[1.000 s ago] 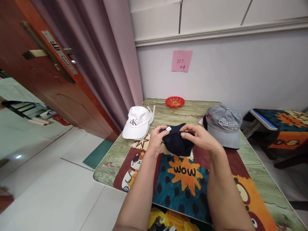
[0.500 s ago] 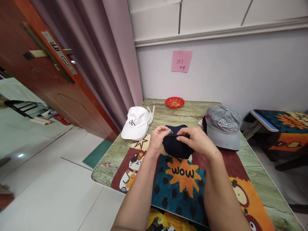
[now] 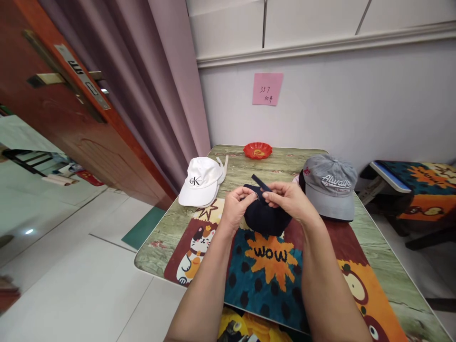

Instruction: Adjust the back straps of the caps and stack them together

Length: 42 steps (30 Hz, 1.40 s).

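While the left hand (image 3: 235,209) pinches the edge of a dark cap (image 3: 265,218) between thumb and fingers, the right hand (image 3: 292,199) grips a dark strap (image 3: 259,183), its free end sticking up toward the far left. A small shiny piece shows at the left fingertips, too small to make out. The dark cap is at the middle of the worktop (image 3: 156,244), over the far part of a colourful mat (image 3: 265,285) printed "WOW"; whether it rests on the mat or is held just above, I cannot tell. The hands hide part of its far edge.

To the left stands a white cap (image 3: 199,178), brim toward the near side, partly over the mat's far left corner. On the right, near the right wrist, a grey cap (image 3: 331,183) lettered "Always" covers most of something dark and pinkish behind it. A red scalloped dish (image 3: 258,151) lies at the far edge, well apart from the hands, below a pink note (image 3: 267,89) on the wall (image 3: 327,104). A mauve curtain (image 3: 167,85) and brown door (image 3: 89,118) close off the far left; another table (image 3: 427,183) stands at the right.
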### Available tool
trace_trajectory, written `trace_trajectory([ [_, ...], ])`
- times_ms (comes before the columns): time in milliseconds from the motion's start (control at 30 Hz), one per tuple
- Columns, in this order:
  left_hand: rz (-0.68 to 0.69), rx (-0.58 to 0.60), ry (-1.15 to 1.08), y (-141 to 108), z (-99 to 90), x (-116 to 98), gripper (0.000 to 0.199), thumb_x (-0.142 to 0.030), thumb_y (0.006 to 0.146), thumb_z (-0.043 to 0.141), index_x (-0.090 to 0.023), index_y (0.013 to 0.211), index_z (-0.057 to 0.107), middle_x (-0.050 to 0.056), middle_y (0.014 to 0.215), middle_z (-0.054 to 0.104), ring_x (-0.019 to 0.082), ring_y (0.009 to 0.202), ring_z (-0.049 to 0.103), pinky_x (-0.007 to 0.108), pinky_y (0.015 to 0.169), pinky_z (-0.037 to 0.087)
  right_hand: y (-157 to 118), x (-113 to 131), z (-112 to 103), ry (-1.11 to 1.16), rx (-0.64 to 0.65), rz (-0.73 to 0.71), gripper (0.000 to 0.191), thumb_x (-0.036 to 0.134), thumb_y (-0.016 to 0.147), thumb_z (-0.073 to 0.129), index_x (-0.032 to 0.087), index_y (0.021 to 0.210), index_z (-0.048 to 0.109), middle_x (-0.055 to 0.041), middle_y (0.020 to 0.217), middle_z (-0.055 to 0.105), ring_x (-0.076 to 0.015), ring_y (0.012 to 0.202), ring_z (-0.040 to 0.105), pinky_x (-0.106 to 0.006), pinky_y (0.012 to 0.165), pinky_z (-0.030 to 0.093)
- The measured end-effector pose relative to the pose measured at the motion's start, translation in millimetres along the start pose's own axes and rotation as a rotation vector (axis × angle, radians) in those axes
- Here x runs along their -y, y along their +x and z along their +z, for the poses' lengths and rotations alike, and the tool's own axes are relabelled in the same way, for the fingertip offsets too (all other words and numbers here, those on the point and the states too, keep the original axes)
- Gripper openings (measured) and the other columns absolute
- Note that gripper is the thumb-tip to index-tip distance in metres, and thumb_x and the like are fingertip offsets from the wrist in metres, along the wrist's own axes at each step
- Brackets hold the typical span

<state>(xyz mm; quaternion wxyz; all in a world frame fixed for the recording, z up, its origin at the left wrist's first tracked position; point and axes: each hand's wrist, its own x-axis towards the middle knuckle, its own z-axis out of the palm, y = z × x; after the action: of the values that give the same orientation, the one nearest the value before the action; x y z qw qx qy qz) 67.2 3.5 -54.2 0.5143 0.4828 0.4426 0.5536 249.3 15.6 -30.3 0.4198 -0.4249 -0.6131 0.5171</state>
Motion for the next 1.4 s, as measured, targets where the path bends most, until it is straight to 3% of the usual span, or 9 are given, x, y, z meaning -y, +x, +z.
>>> trace_trajectory([
  [133,0.069,-0.025,0.086,-1,3.2,-1,0.021,-0.035,0.075,0.078,-0.017,0.075,0.069,0.001,0.074,0.068,0.012,0.067,0.06,0.023,0.065,0.045,-1,0,3,-0.021,0.089,0.026,0.036,0.049,0.076,0.077,0.016,0.09,0.075,-0.0001,0.067,0.067,-0.0112,0.058,0.06,-0.023,0.056,0.05],
  [333,0.159,-0.094,0.107,-1,11.7,1,0.015,-0.028,0.075,0.076,-0.019,0.08,0.066,0.001,0.076,0.068,0.014,0.072,0.063,0.025,0.071,0.047,-2,6,5,0.017,0.072,0.083,0.041,0.052,0.068,0.083,0.016,0.08,0.07,0.0004,0.065,0.065,-0.0106,0.056,0.058,-0.024,0.055,0.05],
  [500,0.255,-0.016,0.204,-4,10.4,-3,0.007,-0.023,0.081,0.066,-0.018,0.086,0.068,0.004,0.087,0.071,0.018,0.084,0.067,0.028,0.082,0.05,0,7,9,0.052,-0.005,0.074,0.046,0.056,0.062,0.086,0.016,0.073,0.065,0.0023,0.063,0.06,-0.009,0.053,0.053,-0.023,0.051,0.045],
  [633,0.344,0.07,0.361,-8,7.5,-8,0.02,-0.017,0.081,0.065,-0.018,0.101,0.068,0.004,0.1,0.073,0.019,0.095,0.067,0.029,0.089,0.05,1,4,10,0.033,-0.057,0.055,0.046,0.057,0.065,0.084,0.016,0.077,0.066,0.002,0.063,0.06,-0.009,0.053,0.053,-0.022,0.051,0.044],
  [867,0.574,-0.051,0.682,-8,2.8,-10,0.01,-0.021,0.086,0.07,-0.021,0.096,0.071,0.006,0.099,0.075,0.022,0.097,0.067,0.035,0.092,0.048,1,3,12,0.01,-0.063,-0.002,0.04,0.056,0.078,0.073,0.016,0.073,0.066,-0.0006,0.065,0.063,-0.0097,0.055,0.055,-0.022,0.054,0.045],
  [967,0.669,-0.13,0.785,-7,-2.6,-13,0.009,-0.023,0.087,0.07,-0.021,0.095,0.074,0.008,0.102,0.073,0.023,0.101,0.064,0.037,0.094,0.046,0,6,11,0.03,-0.124,-0.034,0.038,0.054,0.084,0.067,0.016,0.089,0.07,-0.0003,0.066,0.063,-0.01,0.055,0.055,-0.022,0.054,0.045],
  [1100,0.529,-0.2,0.599,-6,-6.1,-14,0.012,-0.023,0.087,0.068,-0.02,0.096,0.074,0.004,0.084,0.067,0.015,0.077,0.062,0.029,0.076,0.05,-2,12,9,0.058,-0.24,-0.108,0.044,0.049,0.089,0.061,0.017,0.118,0.066,0.0021,0.064,0.063,-0.0097,0.05,0.051,-0.022,0.049,0.04],
  [1267,0.167,-0.222,0.031,-3,-4.5,-14,0.026,-0.027,0.074,0.078,-0.016,0.096,0.071,0.0,0.075,0.066,0.011,0.062,0.061,0.023,0.057,0.052,-6,17,10,0.029,-0.251,-0.078,0.028,0.039,0.086,0.057,0.017,0.098,0.07,-0.0043,0.083,0.07,-0.0109,0.06,0.057,-0.023,0.055,0.045],
  [1400,0.008,-0.217,-0.241,-4,-3.1,-17,0.034,-0.024,0.063,0.086,-0.012,0.092,0.072,0.001,0.075,0.069,0.01,0.062,0.063,0.02,0.057,0.054,-9,17,11,-0.094,-0.135,-0.042,0.026,0.035,0.086,0.055,0.018,0.097,0.071,-0.0034,0.081,0.07,-0.0096,0.053,0.047,-0.024,0.049,0.034],
])
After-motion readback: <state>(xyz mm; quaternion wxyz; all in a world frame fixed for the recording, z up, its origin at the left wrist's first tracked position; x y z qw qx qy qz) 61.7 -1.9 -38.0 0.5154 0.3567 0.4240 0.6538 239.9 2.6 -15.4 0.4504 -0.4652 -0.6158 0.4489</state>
